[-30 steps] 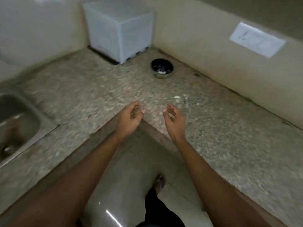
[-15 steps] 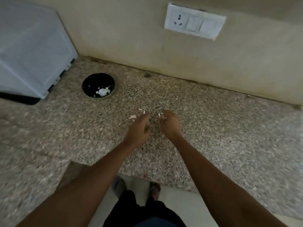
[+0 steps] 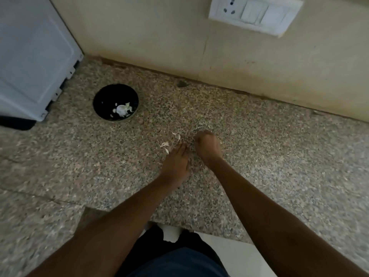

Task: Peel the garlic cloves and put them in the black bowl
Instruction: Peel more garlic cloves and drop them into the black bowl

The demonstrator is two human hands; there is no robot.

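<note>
Bowl point(image 3: 115, 102) holds pale garlic bits point(image 3: 122, 110); skins point(image 3: 164, 144) right of it; both hands' point(image 3: 176, 163) point(image 3: 208, 145) fingers curled, grip unclear.

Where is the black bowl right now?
In the head view the black bowl sits on the counter, left of both hands, beside the white appliance and near the back wall.

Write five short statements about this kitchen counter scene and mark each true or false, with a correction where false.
1. The black bowl holds some white garlic pieces. True.
2. The bowl sits right of both hands. False: it sits to their left, nearer the white appliance.
3. White peel scraps lie by the left hand. True.
4. The right hand is inside the bowl. False: it is over the counter.
5. A switch plate is on the wall. True.
</note>
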